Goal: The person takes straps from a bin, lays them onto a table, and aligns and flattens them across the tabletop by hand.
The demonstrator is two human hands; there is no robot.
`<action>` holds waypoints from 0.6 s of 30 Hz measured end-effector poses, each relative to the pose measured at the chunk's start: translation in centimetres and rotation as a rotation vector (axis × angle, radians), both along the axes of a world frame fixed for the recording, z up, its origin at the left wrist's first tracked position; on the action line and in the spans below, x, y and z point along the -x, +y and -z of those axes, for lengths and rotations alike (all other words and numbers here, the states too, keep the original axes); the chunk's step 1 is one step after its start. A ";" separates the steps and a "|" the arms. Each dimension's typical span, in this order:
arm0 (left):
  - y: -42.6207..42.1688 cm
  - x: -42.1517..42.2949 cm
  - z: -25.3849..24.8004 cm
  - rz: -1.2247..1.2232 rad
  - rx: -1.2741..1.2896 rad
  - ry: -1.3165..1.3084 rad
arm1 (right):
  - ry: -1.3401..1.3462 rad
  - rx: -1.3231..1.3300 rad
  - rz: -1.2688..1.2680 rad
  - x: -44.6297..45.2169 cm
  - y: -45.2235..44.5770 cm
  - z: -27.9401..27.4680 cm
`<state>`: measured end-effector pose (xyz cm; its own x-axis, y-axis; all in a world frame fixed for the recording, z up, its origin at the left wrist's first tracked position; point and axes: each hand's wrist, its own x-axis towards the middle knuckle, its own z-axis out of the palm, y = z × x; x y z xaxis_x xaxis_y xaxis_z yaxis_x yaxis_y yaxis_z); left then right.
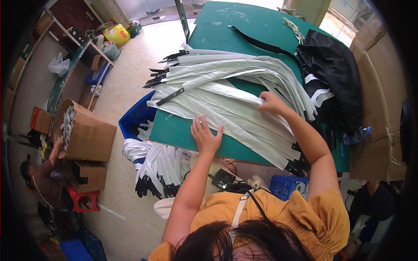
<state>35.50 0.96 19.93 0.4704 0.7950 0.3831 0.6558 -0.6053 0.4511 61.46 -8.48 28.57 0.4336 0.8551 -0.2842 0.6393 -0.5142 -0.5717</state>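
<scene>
Long white fabric strips (244,102) with black ends lie in a loose, overlapping pile across the green table (226,30). My right hand (274,103) is closed on one white strip near the middle of the pile, pinching its edge between thumb and fingers. That strip runs left to a black tab (170,96) on top of the others. My left hand (206,135) lies with fingers spread at the pile's front edge, its fingertips touching the lowest strips. More black ends (298,165) show at the right, beside my right forearm.
A black cloth bundle (333,65) and a water bottle (358,135) sit at the table's right, by tall cardboard (379,108). Below the left edge are a blue bin (133,115) and hanging white strips (152,161). A co-worker (50,182) reaches into a carton (89,135).
</scene>
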 end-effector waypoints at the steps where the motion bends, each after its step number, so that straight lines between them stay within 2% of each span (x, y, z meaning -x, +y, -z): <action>1: 0.0 0.0 0.0 -0.003 -0.001 0.001 | -0.003 -0.031 0.012 -0.6 0.2 -0.1; 4: -0.1 0.1 -0.2 -0.003 0.010 0.004 | 0.113 -0.168 0.084 -3.3 1.1 1.3; 8: 0.0 0.0 -0.1 0.003 0.005 0.002 | -0.081 -0.309 -0.056 -5.8 2.2 -0.1; 9: 0.1 0.0 0.0 0.006 0.001 0.001 | -0.227 -0.291 -0.048 -5.7 2.4 -1.3; 12: -0.1 0.1 0.0 0.009 -0.003 0.005 | -0.872 -0.514 0.013 -8.6 3.2 0.1; 13: -0.1 0.0 -0.1 0.007 -0.008 0.005 | -0.974 -0.419 0.058 -9.2 3.3 1.1; 16: 0.0 0.0 -0.1 -0.001 0.024 0.009 | -1.153 -0.723 -0.010 -6.1 2.7 -0.3; 18: 0.0 0.0 -0.2 -0.004 0.022 0.010 | -0.980 -0.790 -0.207 -3.1 2.0 -0.3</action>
